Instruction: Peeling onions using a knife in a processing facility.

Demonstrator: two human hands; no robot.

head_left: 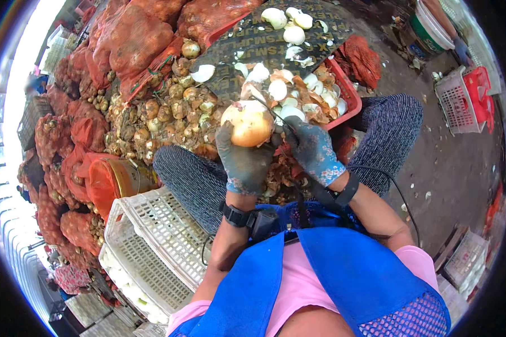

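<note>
My left hand (240, 163), in a dirty grey glove with a floral cuff, is closed around a large onion (246, 124) with brown skin and a pale top. My right hand (314, 147), in a blue floral glove, grips a small knife (269, 108) whose thin dark blade points up and left beside the onion. The handle is hidden in the fingers. Just beyond my hands, a red crate (351, 96) holds white peeled onions (278, 90) and brown skins (319, 114). A dark printed board (225, 59) lies across the crate, bearing several peeled onions (294, 35).
Unpeeled onions (152, 109) lie heaped at the left, with red mesh sacks (132, 53) behind. An orange-lined bucket (104, 182) and a white plastic crate (163, 241) stand by my left leg. Another white basket (458, 104) and a bucket (433, 28) are at far right.
</note>
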